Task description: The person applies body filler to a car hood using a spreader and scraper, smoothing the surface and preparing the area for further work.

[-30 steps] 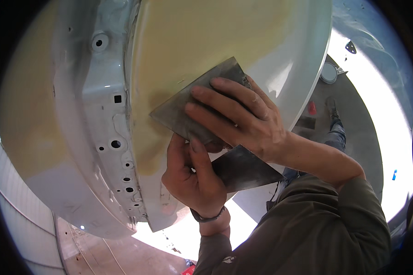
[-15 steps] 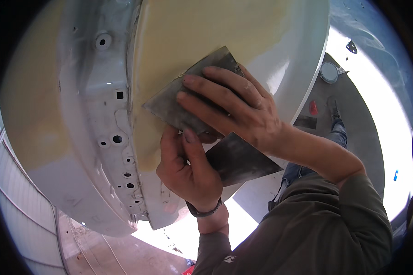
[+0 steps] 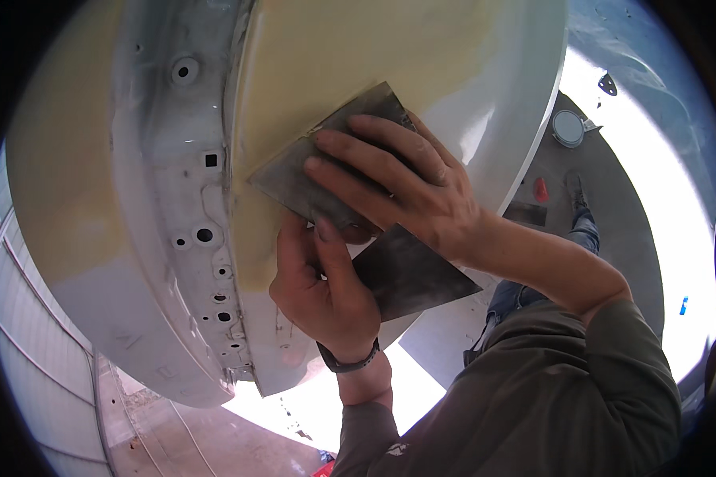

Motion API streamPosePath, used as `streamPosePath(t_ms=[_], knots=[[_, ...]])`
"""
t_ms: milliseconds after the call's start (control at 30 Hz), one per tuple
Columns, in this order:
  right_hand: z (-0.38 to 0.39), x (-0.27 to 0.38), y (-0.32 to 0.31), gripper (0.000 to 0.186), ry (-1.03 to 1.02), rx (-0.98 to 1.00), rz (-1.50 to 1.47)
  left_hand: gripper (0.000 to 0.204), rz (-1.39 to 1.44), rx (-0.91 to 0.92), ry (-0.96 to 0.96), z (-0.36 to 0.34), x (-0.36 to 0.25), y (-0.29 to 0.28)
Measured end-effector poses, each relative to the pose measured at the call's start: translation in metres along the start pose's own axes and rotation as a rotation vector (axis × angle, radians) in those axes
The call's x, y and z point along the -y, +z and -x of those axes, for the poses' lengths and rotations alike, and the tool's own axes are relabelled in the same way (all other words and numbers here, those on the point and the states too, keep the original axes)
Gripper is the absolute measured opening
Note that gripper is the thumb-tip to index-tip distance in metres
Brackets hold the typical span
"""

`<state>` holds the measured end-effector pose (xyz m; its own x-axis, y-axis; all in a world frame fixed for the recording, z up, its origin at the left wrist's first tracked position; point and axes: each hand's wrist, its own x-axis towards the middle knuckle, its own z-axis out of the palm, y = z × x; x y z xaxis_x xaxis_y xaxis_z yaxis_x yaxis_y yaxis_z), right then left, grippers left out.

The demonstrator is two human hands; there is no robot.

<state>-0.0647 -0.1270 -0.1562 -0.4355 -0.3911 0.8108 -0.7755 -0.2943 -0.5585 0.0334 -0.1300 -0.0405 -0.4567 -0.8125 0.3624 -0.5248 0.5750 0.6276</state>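
Grey floor [image 3: 624,238] beneath a round can [image 3: 568,128], red object [image 3: 541,189] and dark sheet [image 3: 527,214]

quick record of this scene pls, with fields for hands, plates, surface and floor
right hand: fingers spread over upper plate
left hand: thumb at upper plate's lower edge; grip partly hidden
lower plate: dark, jutting out to the right of left thumb
surface: pale panel with yellow patch, upper plate over the patch
floor: round can, red thing, dark sheet

I see round can [image 3: 568,128] on grey floor [image 3: 624,215] to my right, red thing [image 3: 541,189] near it. Small blue thing [image 3: 683,305] farther right. Pale wall [image 3: 36,350] at left.
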Motion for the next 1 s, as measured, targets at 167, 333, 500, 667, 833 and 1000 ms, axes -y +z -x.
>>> streamPosePath(t_ms=[167,333,500,667,833,1000], knots=[[0.019,0.006,-0.006,0.059,0.05,0.069,-0.008,0.033,-0.078,0.093,-0.017,0.017,0.002,0.001],[0.016,0.009,-0.005,0.059,0.076,0.167,-0.002,0.033,-0.042,0.007,-0.047,0.01,0.007,-0.004],[0.007,0.012,-0.009,0.06,0.057,0.078,0.018,0.034,-0.079,0.057,-0.001,0.01,0.006,-0.003],[0.005,0.014,-0.013,0.066,0.077,0.062,-0.007,0.035,-0.001,-0.005,-0.024,0.011,0.006,-0.003],[-0.002,0.013,-0.01,0.063,0.028,-0.061,0.033,0.035,-0.06,0.062,0.014,0.006,0.005,-0.006],[-0.008,0.012,-0.011,0.063,0.083,0.045,0.03,0.034,-0.027,0.032,-0.033,0.004,0.003,-0.005]])
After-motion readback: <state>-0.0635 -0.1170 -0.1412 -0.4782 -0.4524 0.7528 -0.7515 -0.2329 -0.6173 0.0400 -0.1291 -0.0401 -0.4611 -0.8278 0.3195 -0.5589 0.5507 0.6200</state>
